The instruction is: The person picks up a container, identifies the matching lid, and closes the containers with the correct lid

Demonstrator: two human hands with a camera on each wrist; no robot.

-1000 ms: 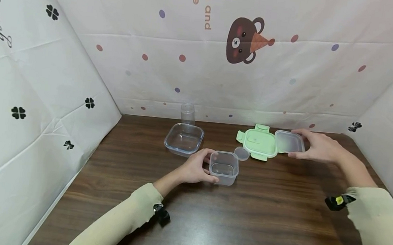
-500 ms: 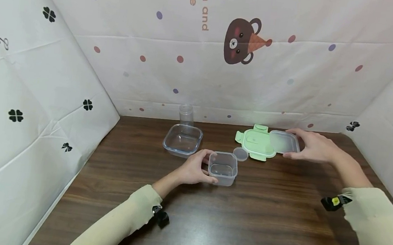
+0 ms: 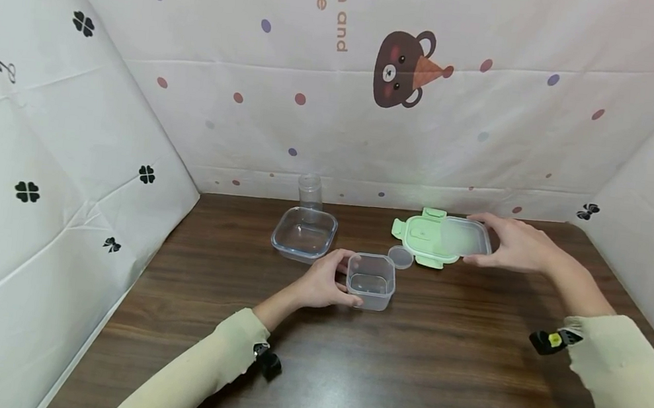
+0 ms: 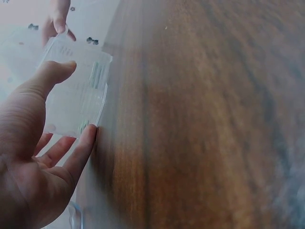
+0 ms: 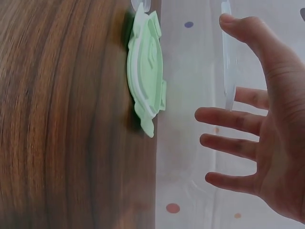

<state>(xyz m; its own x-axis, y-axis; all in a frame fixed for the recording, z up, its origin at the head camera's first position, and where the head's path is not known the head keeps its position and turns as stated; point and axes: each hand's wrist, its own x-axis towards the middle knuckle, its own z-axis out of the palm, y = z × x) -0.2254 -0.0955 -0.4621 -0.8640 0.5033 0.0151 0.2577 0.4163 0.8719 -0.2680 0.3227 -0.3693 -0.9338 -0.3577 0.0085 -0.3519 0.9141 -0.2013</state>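
In the head view, my left hand (image 3: 321,284) holds a clear plastic food container (image 3: 372,283) by its left side. The container sits upright on the table, its top uncovered. The left wrist view shows the thumb (image 4: 64,70) on one side of it and the fingers on the other. My right hand (image 3: 521,246) pinches a translucent rectangular lid (image 3: 470,237) between thumb and fingers. This lid (image 5: 228,62) is raised off the table, as the right wrist view shows. It overlaps the right part of a green snap-lock lid (image 3: 424,233) lying below.
A small round lid (image 3: 400,257) lies between the plastic container and the green lid. To the left stands a glass container (image 3: 301,252), with a clear jar (image 3: 310,189) behind it. A patterned cloth wall (image 3: 251,129) borders the wooden table (image 3: 418,360).
My right hand has moved left with the translucent lid, which covers more of the green lid in the head view. My left hand and the container have stayed in place.
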